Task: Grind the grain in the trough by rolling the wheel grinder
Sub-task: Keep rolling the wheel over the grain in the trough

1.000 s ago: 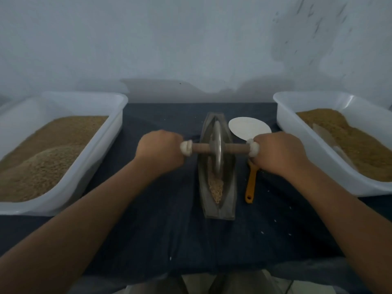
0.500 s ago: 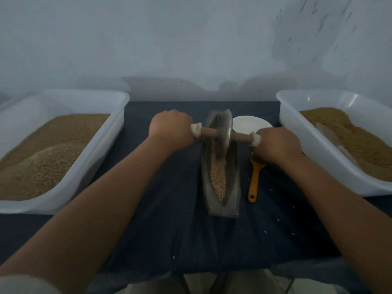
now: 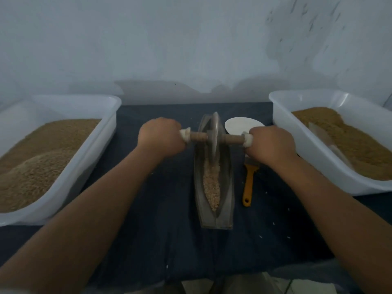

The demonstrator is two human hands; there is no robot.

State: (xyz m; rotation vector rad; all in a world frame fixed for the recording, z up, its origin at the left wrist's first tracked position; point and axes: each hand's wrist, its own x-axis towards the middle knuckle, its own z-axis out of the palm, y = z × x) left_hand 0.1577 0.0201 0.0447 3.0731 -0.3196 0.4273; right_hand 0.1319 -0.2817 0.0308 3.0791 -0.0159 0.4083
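A narrow boat-shaped metal trough lies lengthwise on the dark cloth in the middle. Tan grain fills its groove in the near half. The wheel grinder, a metal disc on a wooden axle, stands upright in the trough's far half. My left hand is closed on the axle's left end. My right hand grips the right end. White wrapping shows at both ends of the axle beside my fists.
A white tub of brown grain stands at the left, and another white tub with grain at the right. A small white dish sits behind my right hand. An orange-handled brush lies right of the trough.
The wheel rolled from the trough's middle to its far end, then came back a little toward me. Both hands moved with it. More grain shows in the near groove.
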